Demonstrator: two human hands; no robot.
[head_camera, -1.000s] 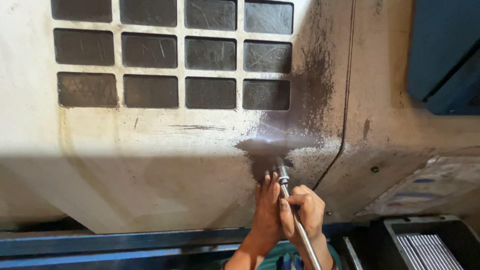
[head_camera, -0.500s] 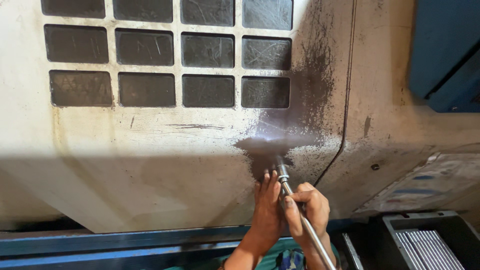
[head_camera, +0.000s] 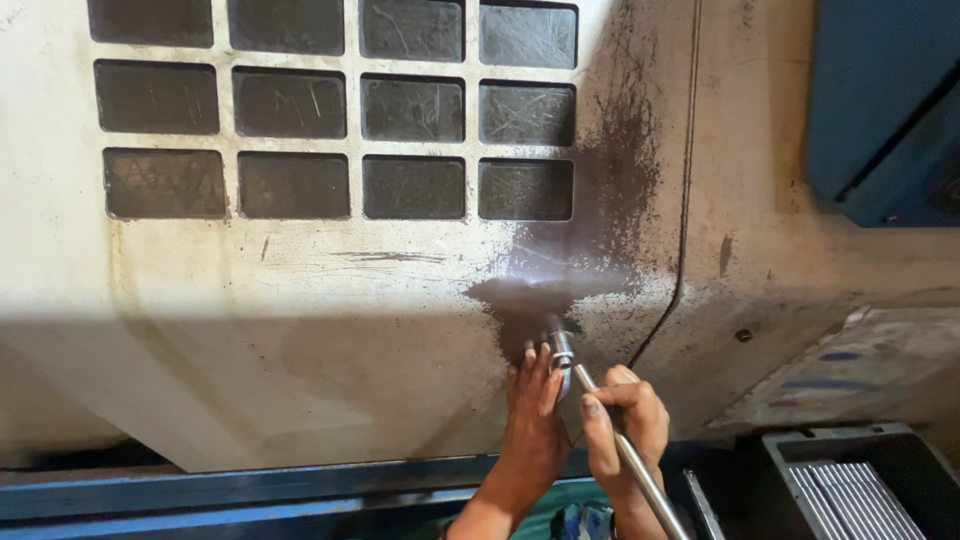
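Left hand (head_camera: 532, 415): raised flat against the panel (head_camera: 300, 350), fingers (head_camera: 540, 365) stretched out and close together, tips touching the head of the wrench (head_camera: 562, 358); nothing gripped.

Right hand (head_camera: 622, 430): just beside the left, lower and to the right, fingers curled shut around the metal handle of the wrench, thumb lying along the shaft.

Wrench: slim, bright steel, long straight handle running from the bottom edge of the view up and to the left; round head pressed against the panel at the lower edge of the dark stain (head_camera: 545, 300). Whatever the head sits on is hidden behind it and the fingertips; possibly a bolt, cannot tell.

Panel: large, cream-coloured, grimy, upright machine cover filling most of the view; lower half in shadow, upper half lit.

Dark stain: grey-brown sprayed patch, densest just above the wrench head, thinning upward along the right side of the panel.

Grille (head_camera: 340, 120): rows of dark, scratched rectangular windows in the upper left of the panel, well apart from the hands.

Seam (head_camera: 685, 200): thin dark line running down the panel to the right of the stain, curving left near the bottom.

Blue rail (head_camera: 250, 490): horizontal, below the panel, along the bottom left.

Blue housing (head_camera: 885, 100): upper right corner.

Dark tray (head_camera: 850, 480): lower right, black rim, ribbed grey metal insert inside.
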